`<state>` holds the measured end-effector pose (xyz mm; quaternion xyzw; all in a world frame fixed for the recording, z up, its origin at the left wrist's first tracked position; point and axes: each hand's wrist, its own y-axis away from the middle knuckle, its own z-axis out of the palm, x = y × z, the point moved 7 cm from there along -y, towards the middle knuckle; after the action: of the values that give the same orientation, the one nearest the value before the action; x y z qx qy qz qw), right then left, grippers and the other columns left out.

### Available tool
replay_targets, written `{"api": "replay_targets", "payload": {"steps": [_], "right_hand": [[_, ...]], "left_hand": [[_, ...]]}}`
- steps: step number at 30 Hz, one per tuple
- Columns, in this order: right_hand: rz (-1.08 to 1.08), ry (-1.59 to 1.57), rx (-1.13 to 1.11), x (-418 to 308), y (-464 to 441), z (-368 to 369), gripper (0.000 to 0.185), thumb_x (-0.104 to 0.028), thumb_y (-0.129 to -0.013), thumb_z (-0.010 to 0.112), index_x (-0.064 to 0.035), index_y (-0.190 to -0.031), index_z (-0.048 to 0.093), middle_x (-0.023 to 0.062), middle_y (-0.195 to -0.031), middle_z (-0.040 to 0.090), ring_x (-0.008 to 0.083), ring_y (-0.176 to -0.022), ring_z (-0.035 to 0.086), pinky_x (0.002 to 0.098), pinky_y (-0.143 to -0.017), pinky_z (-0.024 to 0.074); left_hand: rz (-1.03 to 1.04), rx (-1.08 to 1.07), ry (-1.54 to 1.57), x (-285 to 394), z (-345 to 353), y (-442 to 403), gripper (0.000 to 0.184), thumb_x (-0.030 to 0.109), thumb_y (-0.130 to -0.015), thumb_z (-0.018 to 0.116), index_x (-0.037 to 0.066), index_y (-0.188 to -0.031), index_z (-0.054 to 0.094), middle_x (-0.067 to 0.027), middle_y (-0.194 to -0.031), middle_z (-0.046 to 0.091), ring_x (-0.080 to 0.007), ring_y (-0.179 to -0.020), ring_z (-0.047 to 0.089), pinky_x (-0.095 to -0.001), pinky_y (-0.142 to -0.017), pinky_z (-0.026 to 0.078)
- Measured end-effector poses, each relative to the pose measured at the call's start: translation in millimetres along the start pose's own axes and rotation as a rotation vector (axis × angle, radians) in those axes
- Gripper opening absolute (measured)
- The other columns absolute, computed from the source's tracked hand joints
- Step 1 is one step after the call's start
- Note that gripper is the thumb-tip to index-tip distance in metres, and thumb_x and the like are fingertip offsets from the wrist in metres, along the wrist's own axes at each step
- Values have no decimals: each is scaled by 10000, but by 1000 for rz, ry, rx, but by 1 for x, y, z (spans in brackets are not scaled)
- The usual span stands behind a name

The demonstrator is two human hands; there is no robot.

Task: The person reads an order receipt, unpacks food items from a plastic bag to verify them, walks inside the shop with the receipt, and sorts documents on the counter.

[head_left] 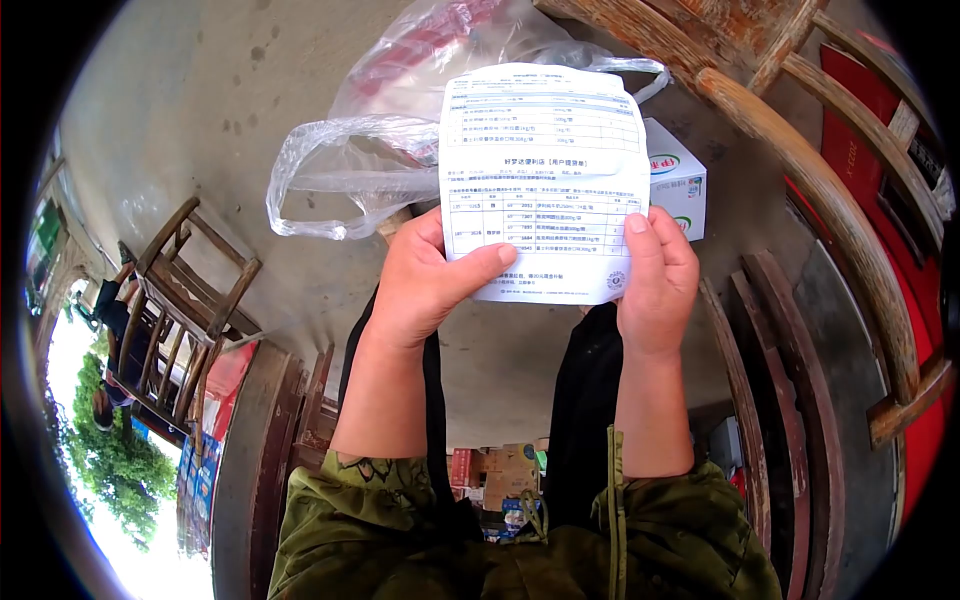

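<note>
Head view: a printed paper slip, covered in tables of Chinese text, is held up between both hands, directly ahead of the wearer. Its long axis runs away from the body, and its lower edge lies nearest the lap. The left hand grips the lower left edge, thumb flat across the print; the right hand pinches the lower right edge. Neither is clearly nearer; the left thumb reaches further inward. A crease or overlap crosses the upper part; whether this is one folded sheet or two, I cannot tell.

Beyond the slip sit a clear plastic bag and, partly hidden to the right, a white carton with red and green logos. Below is a grey, spotted floor. A wooden chair stands to the left, curved wooden furniture to the right; a leafy tree shows outside.
</note>
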<state>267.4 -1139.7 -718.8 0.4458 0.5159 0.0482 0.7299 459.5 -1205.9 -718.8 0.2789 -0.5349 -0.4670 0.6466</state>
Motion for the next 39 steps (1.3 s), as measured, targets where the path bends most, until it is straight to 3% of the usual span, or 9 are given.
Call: {"api": "replay_targets", "payload": {"steps": [33,34,36,37,38,39], "right_hand": [[-47,-31,-13,-1,9,-5,175,-114,-951,566,43,-948,642,-39,-812,591,13,-720,466,179,-653,385],[14,-17,7,9,13,-16,262,-161,-971,498,52,-1082,602,47,-979,608,105,-874,532,250,-778,422],[73,-272,7,15,10,-14,406,-252,-993,427,60,-1216,561,122,-1141,628,195,-1036,597,328,-890,470],[89,-538,-8,14,8,-6,439,-297,-997,425,60,-1215,559,110,-1136,630,194,-1045,596,336,-877,481],[193,-658,141,22,5,-16,529,-356,-1005,324,41,-1319,477,176,-1282,566,280,-1197,543,404,-980,458],[97,-757,-3,14,5,-13,518,-345,-999,339,31,-1330,472,183,-1275,569,287,-1180,558,404,-997,452]], "left_hand": [[-32,0,20,-3,0,4,374,55,-814,716,-34,-1162,612,-94,-1080,679,-141,-957,634,-301,-860,508],[-24,2,19,-4,-1,6,374,55,-814,716,-34,-1162,612,-94,-1080,679,-141,-957,634,-301,-860,508],[44,-152,-197,-4,10,10,363,59,-828,706,-18,-1170,610,-79,-1079,676,-133,-975,621,-296,-865,503],[56,-198,-169,-9,16,14,336,69,-834,704,-7,-1150,618,-59,-1106,661,-113,-1003,593,-285,-875,494],[160,-245,-354,-3,19,13,357,48,-801,706,12,-1146,622,-71,-1135,650,-155,-1038,589,-315,-904,477],[277,-274,-544,3,22,13,383,28,-768,707,31,-1142,626,-84,-1163,640,-197,-1072,584,-346,-933,461]]}}
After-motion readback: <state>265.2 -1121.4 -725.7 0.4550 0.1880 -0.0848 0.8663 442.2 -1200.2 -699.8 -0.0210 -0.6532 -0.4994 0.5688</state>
